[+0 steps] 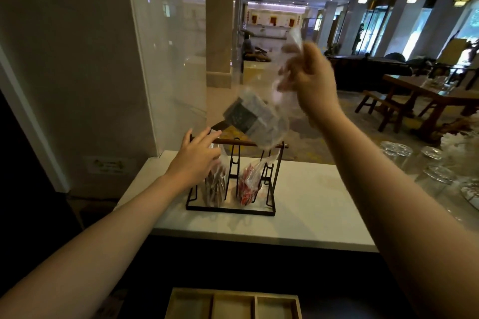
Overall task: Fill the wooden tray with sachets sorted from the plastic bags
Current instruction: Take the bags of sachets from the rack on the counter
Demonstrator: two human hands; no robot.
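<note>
- Currently my right hand point(308, 77), upper right of centre, has the neck of a clear plastic bag point(261, 122) bunched in closed fingers. It hangs free above the rack, so I'd guess it's being lifted out to get at the sachets.
- Bag holds a block of dark grey-green sachets, tilted, corner pointing left. Motion blur; I can't tell individual finger positions.
- My left hand point(199, 155), centre left, rests on the wooden top bar of the black wire rack point(230, 208), fingers loosely spread, touching the bar and the top of the brown-sachet bag point(216, 186). Probably steadying the rack.
- Red-sachet bag point(250, 184) sits in the next slot to the right.
- Wooden tray point(233, 292), bottom centre, three compartments visible, nothing seen in them yet.
</note>
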